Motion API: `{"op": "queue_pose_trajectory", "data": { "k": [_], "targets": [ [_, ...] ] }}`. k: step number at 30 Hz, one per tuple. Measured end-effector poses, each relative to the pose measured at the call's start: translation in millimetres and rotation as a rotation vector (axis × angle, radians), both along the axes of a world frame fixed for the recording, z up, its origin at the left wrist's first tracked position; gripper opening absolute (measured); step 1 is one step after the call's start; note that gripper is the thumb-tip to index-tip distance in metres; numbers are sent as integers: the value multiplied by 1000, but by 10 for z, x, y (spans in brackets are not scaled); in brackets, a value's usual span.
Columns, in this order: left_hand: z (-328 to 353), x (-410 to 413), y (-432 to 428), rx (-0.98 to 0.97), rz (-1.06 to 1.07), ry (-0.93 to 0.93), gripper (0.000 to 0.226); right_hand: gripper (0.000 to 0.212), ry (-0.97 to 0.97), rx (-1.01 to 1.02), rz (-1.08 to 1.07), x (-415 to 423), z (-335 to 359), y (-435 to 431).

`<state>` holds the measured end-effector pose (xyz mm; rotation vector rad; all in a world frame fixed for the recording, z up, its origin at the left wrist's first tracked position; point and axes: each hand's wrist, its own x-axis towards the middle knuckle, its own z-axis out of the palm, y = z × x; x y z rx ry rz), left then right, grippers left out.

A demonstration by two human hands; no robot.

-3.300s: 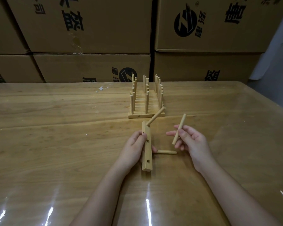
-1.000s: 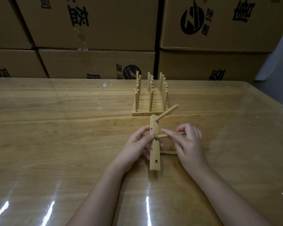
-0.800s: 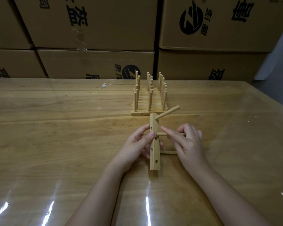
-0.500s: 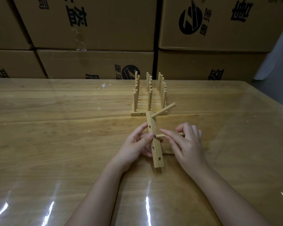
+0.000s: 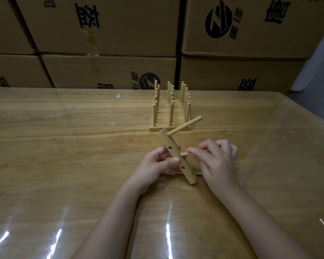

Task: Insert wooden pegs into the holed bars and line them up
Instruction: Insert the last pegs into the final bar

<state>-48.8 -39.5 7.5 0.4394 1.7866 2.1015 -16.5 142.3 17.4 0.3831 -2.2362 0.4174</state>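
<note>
My left hand (image 5: 157, 164) grips a holed wooden bar (image 5: 185, 168), tilted with its far end up and to the left. One peg (image 5: 185, 126) sticks out of the bar's far end toward the right. My right hand (image 5: 216, 161) pinches a second peg (image 5: 184, 154), its tip at the bar's middle hole. A third peg (image 5: 197, 172) lies on the table behind the bar, mostly hidden by my right hand. Several finished bars with upright pegs (image 5: 169, 111) stand lined up just beyond.
The wooden table (image 5: 64, 146) is under a glossy clear cover. Stacked cardboard boxes (image 5: 108, 34) form a wall along its far edge. A small white scrap (image 5: 120, 96) lies near the far edge. The table's right edge (image 5: 307, 128) falls away to the floor.
My right hand brought a loose peg from the air to the bar's middle hole. The bar has tilted, its near end swinging right.
</note>
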Motion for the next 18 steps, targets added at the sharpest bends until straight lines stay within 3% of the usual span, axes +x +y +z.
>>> {"op": "queue_pose_trajectory", "data": {
  "k": [18],
  "targets": [
    [-21, 32, 18, 11, 0, 73, 32, 18, 13, 67, -20, 58, 113, -13]
  ]
}}
